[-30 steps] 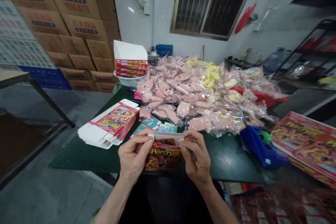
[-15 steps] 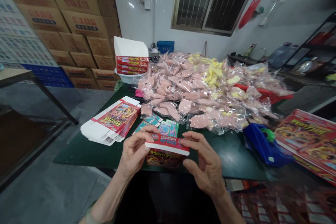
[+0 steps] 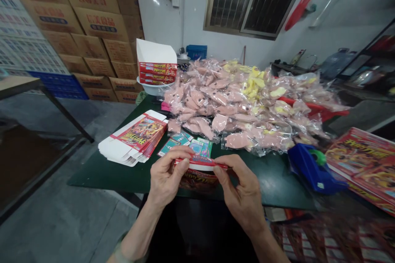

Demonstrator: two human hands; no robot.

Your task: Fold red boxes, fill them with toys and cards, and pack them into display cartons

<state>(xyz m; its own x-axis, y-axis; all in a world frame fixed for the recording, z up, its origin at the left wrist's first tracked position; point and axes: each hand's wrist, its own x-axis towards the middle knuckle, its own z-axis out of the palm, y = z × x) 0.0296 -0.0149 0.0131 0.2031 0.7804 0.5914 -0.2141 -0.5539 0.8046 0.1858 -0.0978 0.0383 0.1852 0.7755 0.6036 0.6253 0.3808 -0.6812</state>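
Between my hands is a small red printed cardboard box (image 3: 199,181), close to the table's front edge. My left hand (image 3: 168,172) pinches the left end of its top flap, thumb in front and fingers behind. On the right end, my right hand (image 3: 239,185) grips the same flap between thumb and fingers. The flap's white edge faces me. Just behind the box lie several green and teal printed cards (image 3: 200,147). To the left is a stack of flattened red and white boxes (image 3: 138,135).
A big heap of bagged pink and yellow pieces (image 3: 216,98) covers the back of the green table (image 3: 101,178). A blue tape dispenser (image 3: 311,172) sits at right, beside red printed boxes (image 3: 364,160). A white display box (image 3: 156,65) stands at back left.
My right hand's thumb and fingers have closed onto the flap's right end. My left thumb has come up onto its front, and the flap has tilted so less of its top shows.
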